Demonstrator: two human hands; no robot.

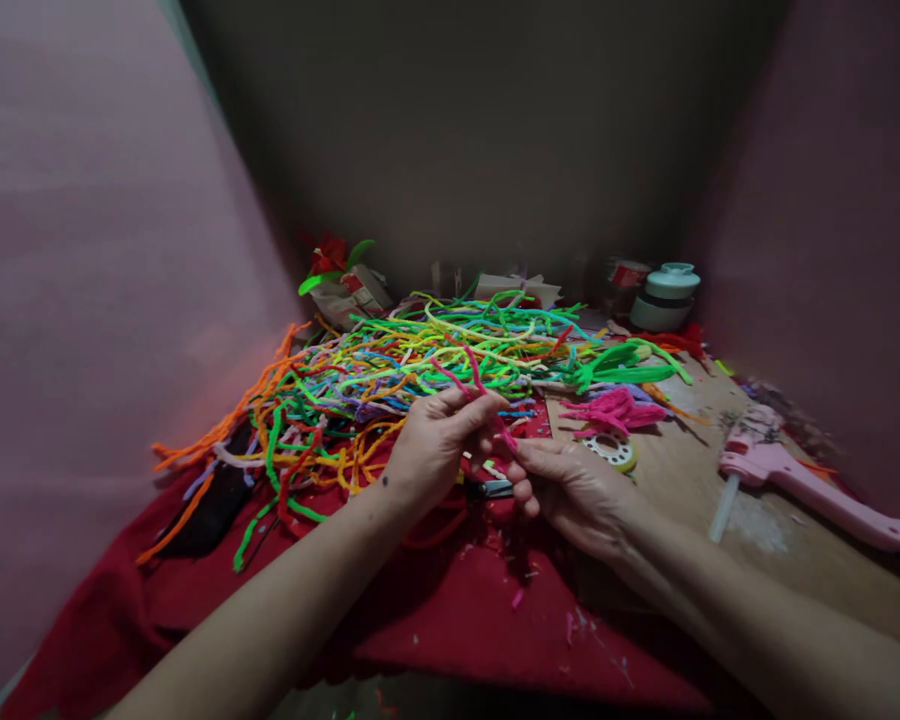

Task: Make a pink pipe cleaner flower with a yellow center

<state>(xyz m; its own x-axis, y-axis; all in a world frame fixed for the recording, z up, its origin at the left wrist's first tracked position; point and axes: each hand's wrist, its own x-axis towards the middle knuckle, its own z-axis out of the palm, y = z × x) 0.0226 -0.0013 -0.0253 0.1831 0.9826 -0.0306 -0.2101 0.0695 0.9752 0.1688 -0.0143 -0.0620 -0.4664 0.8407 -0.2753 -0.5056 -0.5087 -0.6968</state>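
Observation:
Both my hands pinch a pink pipe cleaner (504, 432) over the near part of the table. My left hand (450, 435) is closed on its upper part, and two loose pink ends stick up beyond the fingers. With thumb and fingertips, my right hand (570, 485) grips the lower end, close beside the left. Behind the hands spreads a tangled heap of pipe cleaners (390, 360) in green, yellow, orange, purple and other colours. A bundle of pink pipe cleaners (619, 410) lies to the right, above a white and yellow ring-shaped spool (611, 450).
A pink glue gun (810, 485) with a glue stick rests on a brown board (675, 540) at right. Behind stands a teal-lidded jar (667, 295). Red cloth (450, 620) with pink scraps covers the front. A dark flat object (210, 510) lies left; pink walls (105, 300) flank the table.

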